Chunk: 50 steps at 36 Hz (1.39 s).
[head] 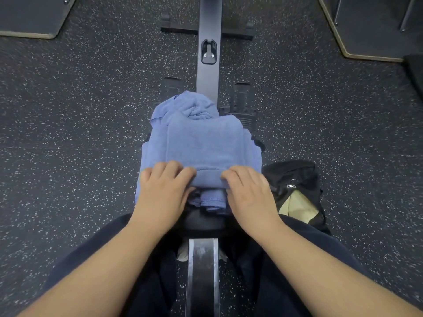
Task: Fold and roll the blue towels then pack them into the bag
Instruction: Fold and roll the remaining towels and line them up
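Observation:
A folded blue towel point(203, 145) lies on top of a heap of other blue towels point(187, 106) on the seat of a rowing machine. Its near edge is curled into the start of a roll point(207, 178). My left hand point(163, 186) grips the left end of that roll with curled fingers. My right hand point(248, 188) grips the right end the same way. A black bag point(295, 177) stands open on the floor just right of the seat, with something pale yellow point(297, 208) inside. More blue towel edges point(211, 200) hang below the roll between my hands.
The machine's dark rail point(209, 72) runs away from me, with footrests point(242, 97) beside it. The rail point(201, 275) also passes between my dark-trousered legs. Speckled black floor point(68, 133) surrounds everything. Raised platforms sit at the far left point(29, 19) and far right point(370, 26).

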Each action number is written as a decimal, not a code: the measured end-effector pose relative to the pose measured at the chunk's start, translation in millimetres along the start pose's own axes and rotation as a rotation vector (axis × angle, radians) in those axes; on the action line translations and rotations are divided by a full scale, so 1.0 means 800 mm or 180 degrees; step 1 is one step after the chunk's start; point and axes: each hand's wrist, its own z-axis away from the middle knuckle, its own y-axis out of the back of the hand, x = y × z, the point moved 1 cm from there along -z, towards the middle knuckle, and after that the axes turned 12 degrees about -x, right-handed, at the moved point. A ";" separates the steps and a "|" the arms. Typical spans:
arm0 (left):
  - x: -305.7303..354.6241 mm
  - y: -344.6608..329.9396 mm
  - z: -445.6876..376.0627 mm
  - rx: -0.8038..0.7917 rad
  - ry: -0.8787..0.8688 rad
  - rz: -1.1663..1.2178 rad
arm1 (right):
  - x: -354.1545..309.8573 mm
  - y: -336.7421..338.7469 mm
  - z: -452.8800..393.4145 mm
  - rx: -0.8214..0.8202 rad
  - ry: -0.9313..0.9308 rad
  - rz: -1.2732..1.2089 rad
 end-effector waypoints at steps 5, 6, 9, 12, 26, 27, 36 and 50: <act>-0.002 0.001 -0.004 0.0052 0.0104 0.0065 | 0.007 0.000 -0.003 -0.0010 -0.0008 -0.0094; -0.002 0.000 -0.005 0.0050 0.0110 0.0072 | 0.008 0.001 -0.004 -0.0025 -0.0023 -0.0092; -0.004 -0.002 -0.008 0.0065 0.0124 0.0120 | 0.009 0.001 -0.008 -0.0070 -0.0037 -0.0098; -0.007 -0.004 -0.014 0.0128 0.0128 0.0166 | 0.012 0.001 -0.012 0.0056 -0.0029 -0.0076; -0.007 0.007 -0.018 -0.0083 0.0212 0.0550 | 0.013 -0.008 -0.031 0.0034 -0.0258 0.0045; -0.006 0.009 -0.018 -0.0048 0.0187 0.0573 | 0.013 -0.009 -0.031 0.0018 -0.0268 0.0069; 0.000 0.007 -0.018 0.0160 0.0206 0.0588 | 0.013 -0.006 -0.033 0.0110 -0.0311 0.0014; -0.005 -0.004 -0.019 0.0091 0.0249 0.0386 | 0.008 0.002 -0.031 0.0656 0.0105 -0.0334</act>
